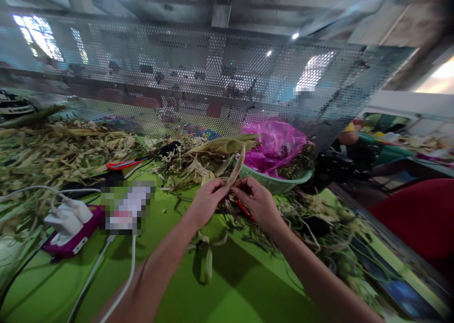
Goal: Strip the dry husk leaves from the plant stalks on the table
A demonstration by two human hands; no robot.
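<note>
Both my hands meet over the middle of the green table [227,294], pinching a dry corn husk strip [237,168] that points upward between them. My left hand [208,201] grips its lower end with thumb and fingers. Closed around the same end from the other side is my right hand [258,201]. Red-handled scissors or a similar tool [245,211] show partly beneath the right hand. A small pale husk piece [208,265] lies on the table below the hands. Just beyond them stands a light green basket [283,183] with a pink plastic bag [275,141] in it.
Dried husks [71,145] are heaped along the left and back. A red utility knife [125,164] lies among them. At left are a purple power strip [76,235], white cables [132,261] and a blurred-out device [129,207]. A perforated metal screen [198,72] stands behind; a red chair [418,219] is right.
</note>
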